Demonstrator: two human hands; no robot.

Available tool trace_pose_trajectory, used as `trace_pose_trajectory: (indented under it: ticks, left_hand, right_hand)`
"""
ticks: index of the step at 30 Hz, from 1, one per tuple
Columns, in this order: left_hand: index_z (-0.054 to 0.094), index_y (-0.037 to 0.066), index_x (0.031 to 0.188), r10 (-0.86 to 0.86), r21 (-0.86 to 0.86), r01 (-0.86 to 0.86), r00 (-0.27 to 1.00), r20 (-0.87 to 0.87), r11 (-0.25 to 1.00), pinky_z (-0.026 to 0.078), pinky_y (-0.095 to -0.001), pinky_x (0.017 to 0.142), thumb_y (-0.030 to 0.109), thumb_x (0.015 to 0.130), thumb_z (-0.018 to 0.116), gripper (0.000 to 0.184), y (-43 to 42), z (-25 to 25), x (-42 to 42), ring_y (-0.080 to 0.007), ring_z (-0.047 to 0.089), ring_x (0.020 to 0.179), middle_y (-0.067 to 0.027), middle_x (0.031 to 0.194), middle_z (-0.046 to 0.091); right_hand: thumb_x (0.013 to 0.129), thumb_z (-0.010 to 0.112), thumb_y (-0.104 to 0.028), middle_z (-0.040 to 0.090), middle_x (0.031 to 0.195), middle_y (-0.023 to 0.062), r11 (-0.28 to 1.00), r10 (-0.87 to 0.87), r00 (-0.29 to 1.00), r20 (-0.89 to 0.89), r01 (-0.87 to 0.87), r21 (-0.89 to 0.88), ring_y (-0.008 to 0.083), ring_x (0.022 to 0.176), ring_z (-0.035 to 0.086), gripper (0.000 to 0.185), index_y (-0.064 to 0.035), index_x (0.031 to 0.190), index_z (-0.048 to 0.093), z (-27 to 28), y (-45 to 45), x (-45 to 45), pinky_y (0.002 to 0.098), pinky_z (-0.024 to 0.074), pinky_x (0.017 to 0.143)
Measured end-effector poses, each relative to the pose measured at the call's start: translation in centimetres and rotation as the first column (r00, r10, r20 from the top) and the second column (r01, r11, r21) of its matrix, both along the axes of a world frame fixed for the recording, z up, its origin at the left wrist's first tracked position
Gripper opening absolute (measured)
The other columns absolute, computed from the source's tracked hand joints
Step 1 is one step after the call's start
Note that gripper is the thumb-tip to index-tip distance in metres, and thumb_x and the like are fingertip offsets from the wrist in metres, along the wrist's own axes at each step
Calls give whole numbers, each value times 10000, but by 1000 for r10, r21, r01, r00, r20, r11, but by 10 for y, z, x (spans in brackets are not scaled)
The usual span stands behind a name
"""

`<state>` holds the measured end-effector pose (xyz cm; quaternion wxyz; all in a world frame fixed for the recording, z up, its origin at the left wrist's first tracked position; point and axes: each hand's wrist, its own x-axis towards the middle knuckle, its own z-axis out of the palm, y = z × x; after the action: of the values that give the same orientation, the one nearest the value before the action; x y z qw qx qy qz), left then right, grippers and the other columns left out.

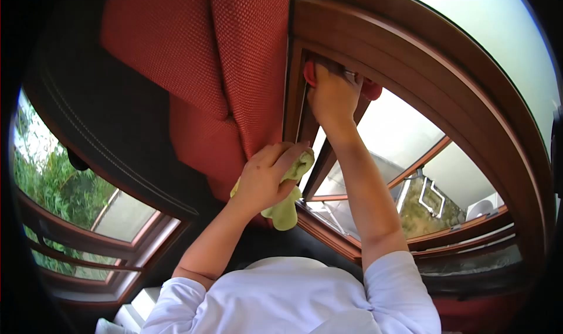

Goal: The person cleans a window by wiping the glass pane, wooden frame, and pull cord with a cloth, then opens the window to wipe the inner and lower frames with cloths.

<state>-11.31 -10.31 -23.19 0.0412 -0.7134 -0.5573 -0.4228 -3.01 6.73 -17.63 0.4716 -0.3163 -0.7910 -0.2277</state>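
My left hand [264,177] is closed around a bunched light-green cloth [285,214], which hangs down below the fingers beside the red curtain [252,64]. Higher up and to the right, my right hand [335,96] grips a red cloth [372,90]. Part of that cloth shows on either side of the knuckles, and the rest is hidden under the hand. The hand presses it into the upper corner of a brown window frame [410,70]. My right fingertips cannot be seen.
Black padded fabric or wall [117,117] lies left of the curtain. A second window [64,187] with greenery outside is at far left. Through the near window, a white pipe [433,199] and a wall show outside. White objects [138,310] stand at lower left.
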Motion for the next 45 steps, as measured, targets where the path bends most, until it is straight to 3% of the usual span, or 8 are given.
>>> trace_pose_trajectory:
  ticks: [9,11,15,20,26,35,38,45]
  left_hand:
    - [558,40,1074,3,11,-3,1000,-6,1000,490,-374,811,6,588,579,487,-2,-13,-2,-322,579,958,-121,1111,553]
    - [559,38,1071,-11,18,11,1000,-7,1000,491,-373,816,7,593,574,479,-1,-9,-3,-321,580,969,-118,1143,551]
    - [560,34,1088,-40,26,39,999,29,999,481,-374,841,7,602,553,487,-1,-9,-3,-321,579,984,-119,1137,578]
    - [568,34,1102,-61,-6,61,997,38,998,474,-374,855,36,615,537,488,2,-13,-4,-320,582,979,-122,1094,603]
    - [581,63,1077,-106,-2,105,994,-14,994,477,-376,862,77,624,577,453,0,-20,-11,-302,590,988,-99,1101,604]
    - [584,52,1060,-152,19,152,988,5,988,476,-377,846,92,618,570,444,-1,-11,-10,-306,598,973,-107,1096,609]
    - [578,75,1106,-150,16,149,988,25,989,484,-383,815,95,623,609,484,-3,-9,-10,-301,589,954,-104,1076,604]
    - [584,26,1033,-159,19,158,983,94,987,470,-376,859,43,625,525,413,-6,-8,-6,-308,602,976,-118,1064,625]
  right_hand:
    - [702,579,-121,612,1031,83,952,225,928,296,-145,-271,301,1046,507,348,-110,1049,600,-182,1,31,486,412,779]
    - [666,610,-67,619,964,118,813,359,933,8,-309,-494,354,972,536,342,-96,1007,610,-141,-12,32,473,425,762]
    - [686,565,-32,569,1016,231,692,354,677,-645,-654,-306,409,909,554,355,-13,1040,568,-64,-6,20,416,447,816]
    - [692,604,-61,587,1062,209,864,456,819,-348,-502,-47,377,958,570,477,3,1157,524,-22,-4,-1,416,441,872]
    - [625,681,-154,521,1180,243,808,493,830,-262,-548,-216,442,1043,480,489,7,1076,585,-157,-19,16,483,376,910]
    - [659,611,-48,514,1196,248,684,511,711,-483,-677,-273,400,1122,482,491,-2,1144,552,-7,-15,1,444,356,971]
    - [657,630,-50,521,1166,227,829,512,757,-407,-558,5,404,1025,498,485,-15,1136,561,-37,-16,-7,471,391,899]
    - [628,607,35,515,1175,209,592,487,752,-444,-658,-465,398,1122,466,445,-10,1070,583,-196,-28,23,450,371,956]
